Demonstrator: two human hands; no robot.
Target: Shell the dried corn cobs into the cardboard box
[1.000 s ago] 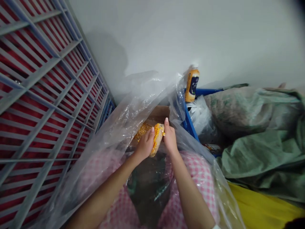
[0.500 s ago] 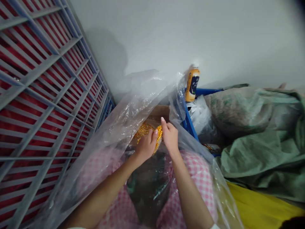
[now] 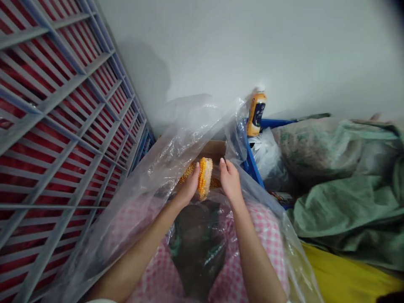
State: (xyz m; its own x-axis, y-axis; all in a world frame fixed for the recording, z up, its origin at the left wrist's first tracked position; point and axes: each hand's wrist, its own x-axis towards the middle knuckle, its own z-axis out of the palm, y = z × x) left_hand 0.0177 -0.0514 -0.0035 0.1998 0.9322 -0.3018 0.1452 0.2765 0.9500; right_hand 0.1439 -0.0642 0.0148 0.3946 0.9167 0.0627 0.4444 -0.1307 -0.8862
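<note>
The left hand (image 3: 190, 185) holds a long, half-bare yellow corn cob (image 3: 204, 179), pointing forward, just left of the right hand (image 3: 230, 179), its grip hidden.

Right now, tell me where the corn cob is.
Just below the head view's centre, the corn cob is in the left hand, left of the right hand.

L forearm (image 3: 139, 256), bare, angles up & inward from bottom L, w/ L hand (image 3: 188, 186) closed in a grip, thumb pointing up. R forearm (image 3: 256, 248), also bare, slants up & inward from bottom R; R hand (image 3: 231, 182) apart from L, thumb up, fingers partly hidden.
</note>
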